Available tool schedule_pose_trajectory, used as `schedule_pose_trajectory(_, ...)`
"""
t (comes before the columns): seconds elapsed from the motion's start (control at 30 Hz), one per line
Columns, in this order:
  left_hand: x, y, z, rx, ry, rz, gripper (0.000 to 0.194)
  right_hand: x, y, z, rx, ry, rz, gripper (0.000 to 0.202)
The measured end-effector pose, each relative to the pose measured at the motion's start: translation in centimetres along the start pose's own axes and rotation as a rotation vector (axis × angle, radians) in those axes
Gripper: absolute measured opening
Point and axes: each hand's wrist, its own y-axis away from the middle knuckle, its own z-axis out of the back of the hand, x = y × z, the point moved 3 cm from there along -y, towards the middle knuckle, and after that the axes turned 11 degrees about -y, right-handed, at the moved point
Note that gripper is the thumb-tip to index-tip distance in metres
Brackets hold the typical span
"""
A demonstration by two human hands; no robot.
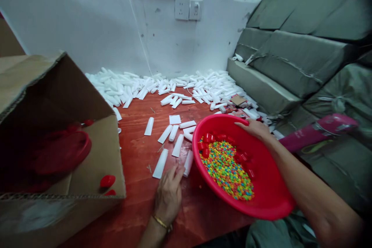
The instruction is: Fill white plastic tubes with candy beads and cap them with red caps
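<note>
A large red basin (270,186) stands tilted at the right front of the red table, holding many small coloured candies (226,166) and several red caps (209,138). My right hand (254,128) grips its far right rim, the thumb over the edge. My left hand (170,192), with a gold-coloured bracelet at the wrist, is low over the table left of the basin. Its fingers point forward, slightly apart, beside a white tube (188,163); it holds nothing that I can see. Another white tube (160,163) lies just beyond it.
An open cardboard box (95,155) with red items inside stands at left. Piles of white tubes (116,85) line the white wall (101,27). Wrapped grey-green bundles (299,58) are stacked at right, near a pink object (316,131). The red table (136,124) extends between them.
</note>
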Motion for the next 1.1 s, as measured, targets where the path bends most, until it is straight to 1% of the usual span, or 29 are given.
schedule_pose_trajectory(0.07, -0.1, -1.9, 0.0, 0.047, -0.004, -0.034, 0.054, 0.1, 0.3, 0.1, 0.008, -0.014, 0.001, 0.072)
schedule_pose_trajectory(0.13, -0.7, -3.7, -0.2, 0.133, 0.01, -0.124, 0.059, 0.3, 0.7, 0.3, -0.002, -0.029, 0.008, 0.071)
schedule_pose_trajectory(0.2, -1.6, -4.7, -0.4, 0.197, 0.026, -0.203, 0.061, 0.3, 0.9, 0.4, -0.02, -0.041, 0.018, 0.07)
schedule_pose_trajectory(0.27, -2.5, -4.9, -0.5, 0.202, 0.037, -0.216, 0.058, 0.4, 1.0, 0.5, -0.038, -0.054, 0.034, 0.069)
schedule_pose_trajectory(0.33, -3.1, -4.5, -0.4, 0.191, 0.029, -0.188, 0.055, 0.6, 1.3, 0.9, -0.067, -0.07, 0.064, 0.067)
schedule_pose_trajectory(0.4, -3.5, -3.9, -0.1, 0.212, -0.015, -0.151, 0.054, 1.3, 2.1, 1.5, -0.13, -0.083, 0.098, 0.065)
schedule_pose_trajectory(0.43, -3.6, -3.6, 0.0, 0.237, -0.049, -0.138, 0.054, 1.8, 2.7, 2.0, -0.176, -0.086, 0.134, 0.063)
schedule_pose_trajectory(0.5, -3.6, -3.2, 0.5, 0.29, -0.118, -0.127, 0.054, 3.5, 4.5, 2.7, -0.241, -0.088, 0.263, 0.054)
schedule_pose_trajectory(0.53, -3.5, -3.1, 0.7, 0.31, -0.143, -0.126, 0.053, 4.6, 5.6, 2.8, -0.227, -0.094, 0.341, 0.048)
schedule_pose_trajectory(0.57, -3.4, -3.1, 0.9, 0.323, -0.159, -0.129, 0.053, 5.6, 6.8, 2.5, -0.156, -0.106, 0.401, 0.044)
schedule_pose_trajectory(0.6, -3.4, -3.3, 1.0, 0.328, -0.167, -0.138, 0.053, 6.6, 8.0, 2.0, -0.029, -0.13, 0.422, 0.044)
schedule_pose_trajectory(0.67, -3.2, -3.6, 0.8, 0.324, -0.166, -0.16, 0.054, 8.3, 10.1, 0.3, 0.263, -0.184, 0.388, 0.053)
schedule_pose_trajectory(0.7, -3.1, -3.8, 0.5, 0.323, -0.162, -0.172, 0.055, 9.1, 11.1, -0.6, 0.366, -0.206, 0.377, 0.056)
schedule_pose_trajectory(0.73, -3.0, -4.0, 0.1, 0.322, -0.157, -0.18, 0.055, 9.7, 11.9, -1.4, 0.426, -0.22, 0.374, 0.056)
schedule_pose_trajectory(0.77, -2.8, -4.1, -0.4, 0.32, -0.153, -0.18, 0.053, 10.3, 12.4, -2.0, 0.456, -0.23, 0.38, 0.053)
schedule_pose_trajectory(0.83, -2.4, -4.2, -1.3, 0.31, -0.147, -0.162, 0.05, 10.9, 13.1, -3.1, 0.465, -0.245, 0.397, 0.043)
schedule_pose_trajectory(0.93, -2.0, -4.4, -2.2, 0.275, -0.124, -0.134, 0.048, 11.1, 13.4, -4.1, 0.474, -0.26, 0.429, 0.031)
schedule_pose_trajectory(1.03, -2.0, -4.9, -2.3, 0.236, -0.078, -0.131, 0.05, 11.1, 13.5, -4.6, 0.442, -0.25, 0.48, 0.019)
schedule_pose_trajectory(1.1, -2.1, -5.2, -1.9, 0.21, -0.041, -0.132, 0.048, 11.0, 13.5, -4.5, 0.399, -0.227, 0.53, 0.017)
